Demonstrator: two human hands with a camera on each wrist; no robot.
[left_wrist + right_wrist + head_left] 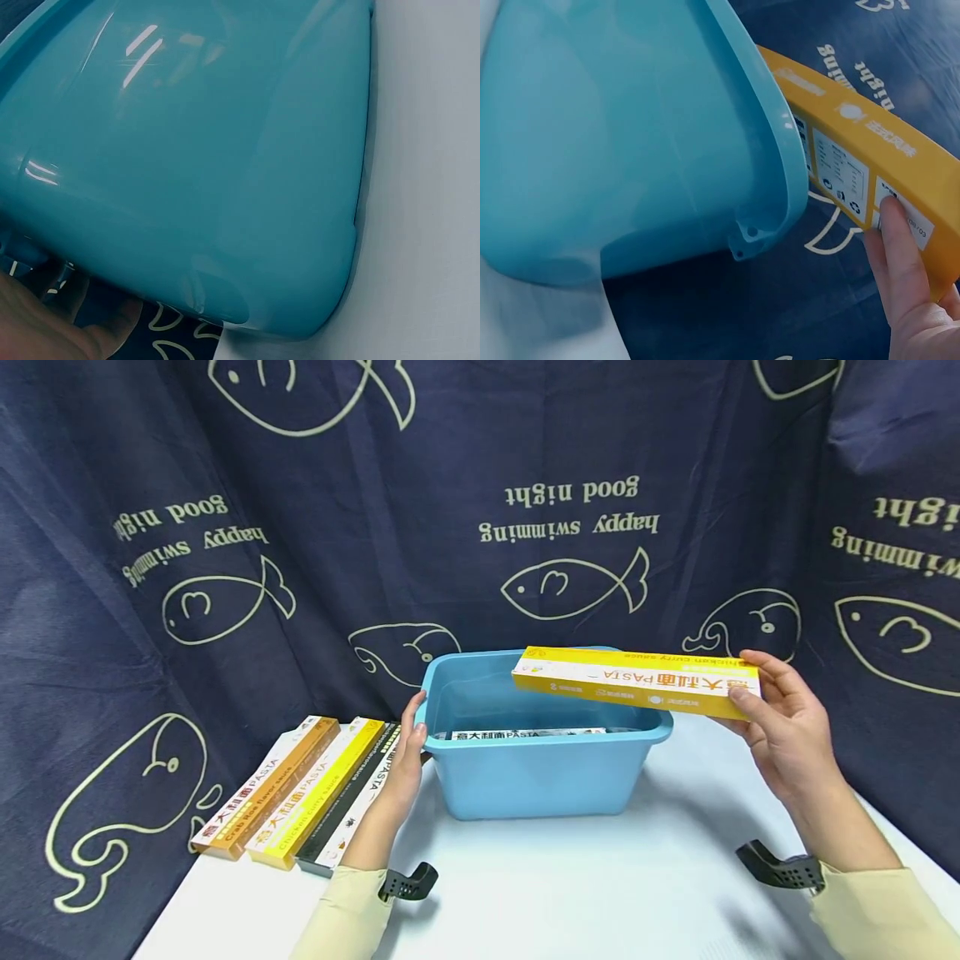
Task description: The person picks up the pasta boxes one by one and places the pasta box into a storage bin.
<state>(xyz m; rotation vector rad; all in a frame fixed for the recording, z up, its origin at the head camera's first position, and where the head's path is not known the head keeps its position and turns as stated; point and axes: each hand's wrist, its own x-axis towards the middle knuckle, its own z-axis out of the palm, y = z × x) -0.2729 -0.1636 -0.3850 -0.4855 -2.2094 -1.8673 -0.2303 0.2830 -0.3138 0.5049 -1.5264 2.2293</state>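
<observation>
A yellow and white pasta box (630,681) is held at its right end by my right hand (787,727), thumb on the front face. It hangs tilted over the right part of a light blue plastic bin (540,781). In the right wrist view, the fingers (902,255) press on the labelled underside of the pasta box (885,142), beside the bin's rim (791,142). My left hand (405,760) grips the bin's left rim; the left wrist view shows part of that hand (45,322) by the bin wall (195,165). Inside the bin lies a pasta box with white and dark printing (525,734), mostly hidden.
Left of the bin, a brown crab roe pasta box (262,789), a yellow chicken curry pasta box (318,793) and a black and white pasta box (348,814) lie side by side on the white table (540,885). A dark blue fish-print curtain (450,527) hangs close behind.
</observation>
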